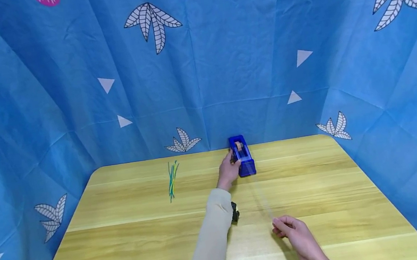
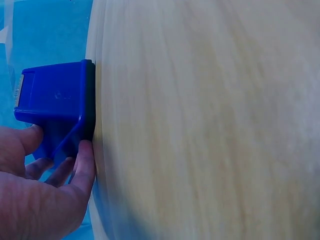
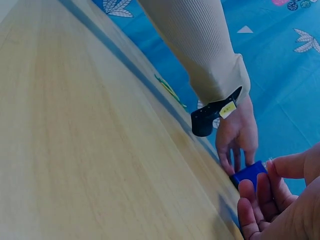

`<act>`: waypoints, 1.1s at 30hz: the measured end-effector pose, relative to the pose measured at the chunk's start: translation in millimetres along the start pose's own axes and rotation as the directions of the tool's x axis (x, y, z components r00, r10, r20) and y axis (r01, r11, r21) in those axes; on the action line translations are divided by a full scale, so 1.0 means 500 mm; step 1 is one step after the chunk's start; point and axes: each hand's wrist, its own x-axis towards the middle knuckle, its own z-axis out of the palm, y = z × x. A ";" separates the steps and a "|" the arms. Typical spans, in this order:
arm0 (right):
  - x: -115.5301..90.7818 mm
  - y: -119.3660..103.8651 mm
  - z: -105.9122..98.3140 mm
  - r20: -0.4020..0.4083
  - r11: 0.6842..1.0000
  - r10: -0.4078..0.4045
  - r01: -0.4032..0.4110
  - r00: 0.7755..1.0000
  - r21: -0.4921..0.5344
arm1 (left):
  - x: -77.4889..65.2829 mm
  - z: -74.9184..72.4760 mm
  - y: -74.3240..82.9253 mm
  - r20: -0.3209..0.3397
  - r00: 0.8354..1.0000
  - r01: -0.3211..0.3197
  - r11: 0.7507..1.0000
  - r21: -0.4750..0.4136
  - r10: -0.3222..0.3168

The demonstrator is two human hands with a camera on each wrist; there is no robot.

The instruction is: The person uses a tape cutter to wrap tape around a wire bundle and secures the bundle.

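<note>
A blue tape dispenser (image 1: 248, 169) stands near the table's far edge with a small roll in it. My left hand (image 1: 228, 171) holds it from its left side. In the left wrist view, the thumb of that hand (image 2: 45, 195) lies against the dispenser's (image 2: 57, 92) side and the fingers reach around its lower part. A clear strip of tape (image 1: 262, 196) stretches from the dispenser toward me. Its near end is pinched between thumb and forefinger of my right hand (image 1: 297, 234), over the table's front right. The right wrist view shows this pinch (image 3: 285, 195) close up.
Several thin green and yellow sticks or ties (image 1: 173, 180) lie in a loose bunch at the back left of the wooden table (image 1: 129, 247). A blue patterned curtain (image 1: 238, 54) hangs behind and along both sides. A black wrist camera (image 1: 235, 213) sits at the left sleeve.
</note>
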 end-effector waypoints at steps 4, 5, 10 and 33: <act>0.000 0.004 -0.001 -0.001 1.000 0.000 0.000 1.000 -0.008 | -0.004 -0.001 0.002 0.005 1.000 0.000 1.000 -0.008 0.000; -0.001 0.005 -0.001 0.000 1.000 -0.001 0.001 1.000 -0.010 | -0.005 -0.001 0.002 0.005 1.000 -0.002 1.000 -0.006 0.002; -0.002 0.008 0.000 0.003 1.000 -0.007 0.007 1.000 -0.009 | -0.006 -0.002 0.001 0.006 1.000 -0.008 1.000 -0.003 0.008; 0.001 0.005 0.001 -0.008 1.000 -0.007 0.007 1.000 -0.019 | 0.001 -0.009 0.002 0.011 1.000 -0.011 1.000 0.005 0.011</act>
